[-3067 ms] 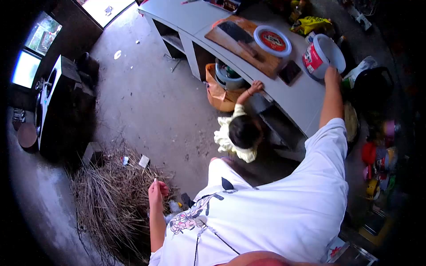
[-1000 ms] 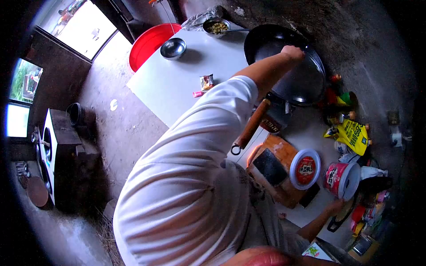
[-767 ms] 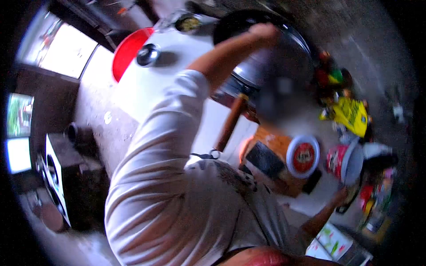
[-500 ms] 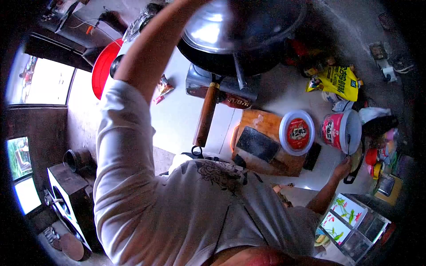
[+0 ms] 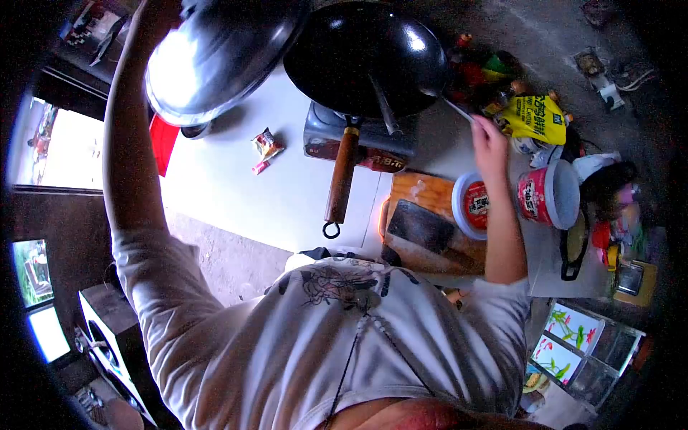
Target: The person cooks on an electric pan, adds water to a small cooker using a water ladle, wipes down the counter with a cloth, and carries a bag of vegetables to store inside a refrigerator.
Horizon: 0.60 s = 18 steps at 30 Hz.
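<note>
My left hand [image 5: 163, 10], cut off by the top edge and with its fingers hidden, holds a shiny domed wok lid [image 5: 215, 68], tilted to the left of the black wok [image 5: 337, 57]. The wok is uncovered on a portable stove [image 5: 315, 136], its wooden handle [image 5: 342, 172] pointing towards me. A metal utensil handle [image 5: 383, 104] juts over the near rim. My right hand [image 5: 489, 143] is closed on a spoon [image 5: 459, 109], whose bowl reaches the wok's right rim. What the spoon carries is too small to tell.
A red-labelled tub [image 5: 548, 193] stands right of its round lid [image 5: 466, 204], which lies on a wooden board [image 5: 423, 186] beside a dark cleaver blade [image 5: 417, 231]. A snack packet [image 5: 266, 145] is on the white table. Behind are a yellow bag [image 5: 536, 118] and a red basin [image 5: 162, 143].
The wok lid has come off the wok to the left with my left hand. My right hand has moved up from the tub to the wok's right rim with the spoon.
</note>
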Tool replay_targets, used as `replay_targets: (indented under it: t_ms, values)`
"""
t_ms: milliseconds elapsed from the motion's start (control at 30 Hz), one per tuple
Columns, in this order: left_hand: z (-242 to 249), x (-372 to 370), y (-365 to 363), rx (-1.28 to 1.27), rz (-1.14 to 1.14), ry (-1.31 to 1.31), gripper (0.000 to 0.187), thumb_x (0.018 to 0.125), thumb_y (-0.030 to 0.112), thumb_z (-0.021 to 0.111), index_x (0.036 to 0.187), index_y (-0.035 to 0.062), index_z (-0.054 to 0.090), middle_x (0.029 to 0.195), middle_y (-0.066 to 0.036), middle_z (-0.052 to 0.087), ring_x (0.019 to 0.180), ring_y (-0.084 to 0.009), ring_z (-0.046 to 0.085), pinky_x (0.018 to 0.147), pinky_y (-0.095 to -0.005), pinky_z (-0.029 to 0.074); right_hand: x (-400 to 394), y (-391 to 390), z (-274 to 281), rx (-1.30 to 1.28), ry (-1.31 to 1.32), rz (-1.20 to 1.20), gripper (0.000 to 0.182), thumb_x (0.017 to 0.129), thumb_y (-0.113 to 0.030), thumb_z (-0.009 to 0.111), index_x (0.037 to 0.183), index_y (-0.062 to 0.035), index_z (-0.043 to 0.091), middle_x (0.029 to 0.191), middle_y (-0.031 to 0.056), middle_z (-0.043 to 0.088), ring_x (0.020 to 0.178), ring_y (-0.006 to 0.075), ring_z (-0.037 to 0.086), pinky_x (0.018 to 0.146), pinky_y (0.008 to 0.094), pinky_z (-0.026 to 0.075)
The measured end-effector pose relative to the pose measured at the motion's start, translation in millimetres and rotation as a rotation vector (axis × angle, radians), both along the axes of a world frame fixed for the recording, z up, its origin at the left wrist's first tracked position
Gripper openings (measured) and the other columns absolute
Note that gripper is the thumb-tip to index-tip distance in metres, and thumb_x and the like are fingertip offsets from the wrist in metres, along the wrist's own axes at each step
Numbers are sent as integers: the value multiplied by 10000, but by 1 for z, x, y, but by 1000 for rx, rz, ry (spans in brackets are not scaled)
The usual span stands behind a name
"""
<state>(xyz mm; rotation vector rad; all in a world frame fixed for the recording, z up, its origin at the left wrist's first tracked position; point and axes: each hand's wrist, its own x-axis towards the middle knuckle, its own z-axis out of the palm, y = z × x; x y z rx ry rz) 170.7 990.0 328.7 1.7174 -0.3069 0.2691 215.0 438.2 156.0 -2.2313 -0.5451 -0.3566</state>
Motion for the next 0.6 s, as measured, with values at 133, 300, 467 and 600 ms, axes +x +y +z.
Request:
replay_targets:
  t_ms: [133, 300, 467, 600]
  values:
    - [-47, -51, 71, 1657, 559, -73, 116, 665, 113, 557, 720, 20, 513, 714, -122, 520, 622, -210, 536, 519, -309, 439, 23, 58, 5, 409, 498, 33, 195, 803, -199, 517, 906, -37, 555, 578, -17, 470, 475, 67, 410, 413, 204, 320]
    - [-103, -148, 48, 322, 792, 216, 124, 776, 146, 462, 713, 39, 454, 610, -38, 453, 490, -123, 471, 437, -251, 394, 17, 89, 23, 684, 696, 85, 124, 812, -161, 500, 839, -44, 532, 516, -85, 290, 405, -5, 245, 350, 158, 163]
    - [-166, -222, 71, 229, 820, 175, 102, 818, 141, 433, 768, 57, 461, 609, -12, 449, 474, -75, 436, 412, -216, 360, 17, 95, 25, 545, 597, 25, 139, 811, -172, 502, 831, -39, 540, 517, -74, 335, 416, 6, 286, 360, 164, 200]
    - [-201, -260, 72, 173, 915, 227, 156, 843, 168, 399, 774, 45, 464, 612, -30, 466, 467, -82, 438, 408, -222, 357, 42, 91, 1, 72, 99, -29, 238, 767, -244, 529, 761, -7, 552, 591, 74, 533, 520, 176, 499, 502, 307, 399]
